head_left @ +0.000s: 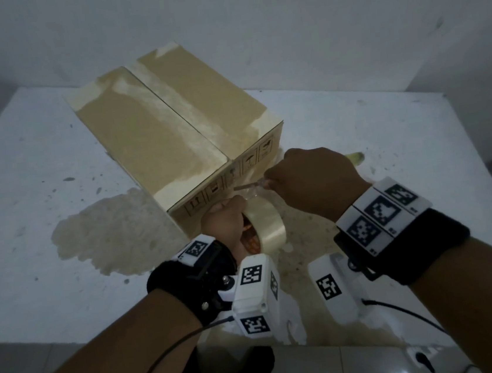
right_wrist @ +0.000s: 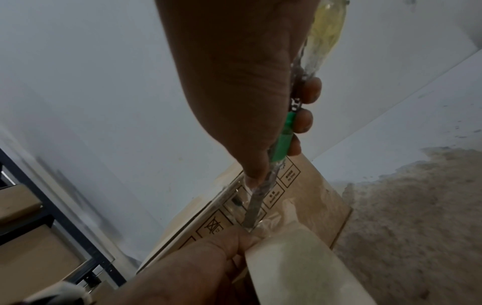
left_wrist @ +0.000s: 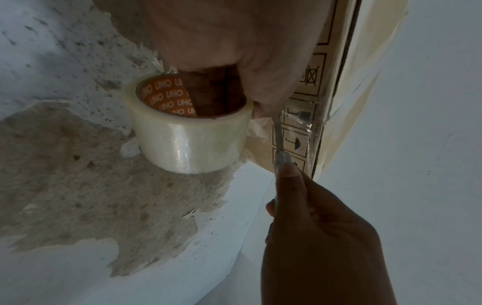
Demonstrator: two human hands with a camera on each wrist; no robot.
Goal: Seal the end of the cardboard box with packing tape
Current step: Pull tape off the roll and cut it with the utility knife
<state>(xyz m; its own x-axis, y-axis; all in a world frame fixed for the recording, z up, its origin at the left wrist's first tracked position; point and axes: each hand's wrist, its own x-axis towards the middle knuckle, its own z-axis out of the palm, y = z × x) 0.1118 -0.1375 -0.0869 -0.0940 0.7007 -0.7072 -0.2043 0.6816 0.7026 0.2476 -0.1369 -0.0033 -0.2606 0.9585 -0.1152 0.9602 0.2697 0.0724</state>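
Note:
The cardboard box (head_left: pixel 169 118) lies on the white table, old tape along its top seam, its printed end facing me. My left hand (head_left: pixel 227 220) grips the clear tape roll (head_left: pixel 269 223) just below that end, fingers inside the orange core (left_wrist: pixel 167 95). A clear strip of tape (left_wrist: pixel 310 128) runs from the roll onto the box end (left_wrist: pixel 336 82). My right hand (head_left: pixel 271 180) grips a green-handled cutter (right_wrist: pixel 283 140). Its metal blade (right_wrist: pixel 251 214) sits against the strip, right beside my left thumb (right_wrist: pixel 234 239).
The table (head_left: pixel 35 149) has a large patch of peeled surface (head_left: pixel 114 229) left of the box and under the hands. A small yellowish object (head_left: pixel 356 157) lies right of my right hand. Dark-framed shelving (right_wrist: pixel 52 216) with brown boxes stands beyond the table. A wall is close behind.

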